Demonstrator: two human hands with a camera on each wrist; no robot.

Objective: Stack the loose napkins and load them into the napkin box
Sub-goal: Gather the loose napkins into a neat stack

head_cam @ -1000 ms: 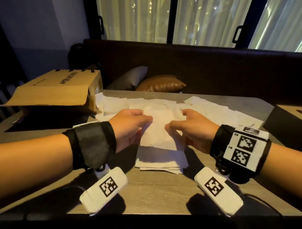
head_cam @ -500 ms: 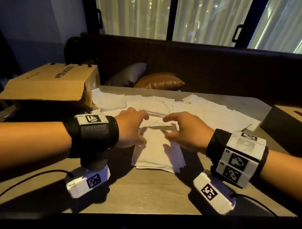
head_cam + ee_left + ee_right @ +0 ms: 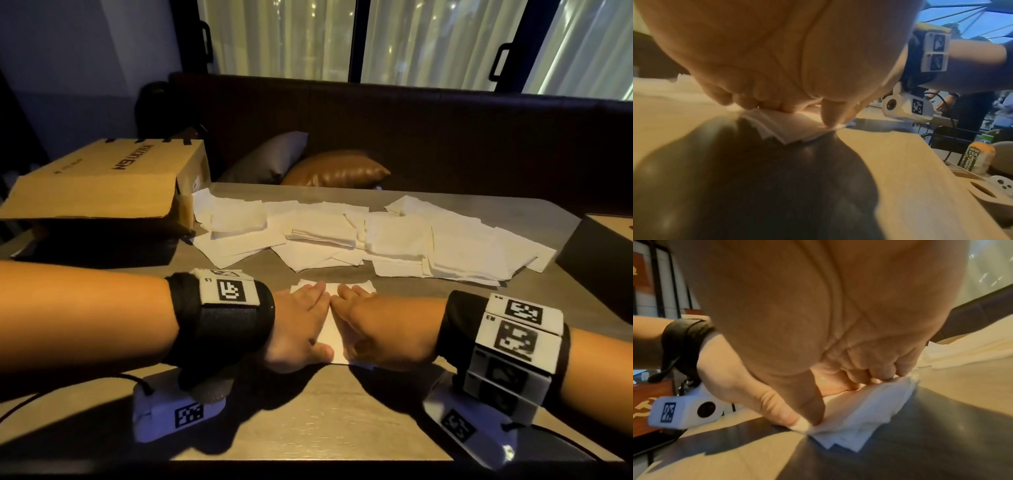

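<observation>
A small stack of white napkins (image 3: 329,337) lies on the wooden table (image 3: 308,421) near its front middle. My left hand (image 3: 301,322) and right hand (image 3: 373,322) lie side by side on top of it, fingers straight and meeting at the far edge. The left wrist view shows my left hand (image 3: 777,65) pressing fingertips and thumb onto the stack (image 3: 789,128). My right hand (image 3: 818,321) presses the stack (image 3: 863,415) the same way. Several loose napkins (image 3: 394,240) are spread across the far half of the table. The dark napkin box (image 3: 599,250) stands at the right edge.
An open cardboard box (image 3: 102,181) sits on the table's left side, its flap hanging forward. Behind the table runs a dark bench with a grey cushion (image 3: 270,157) and a brown cushion (image 3: 337,169). Wrist camera cables trail along the front edge.
A second ago both hands held a napkin over the stack. They have since come down and now press flat on the stack, closer to the front edge.
</observation>
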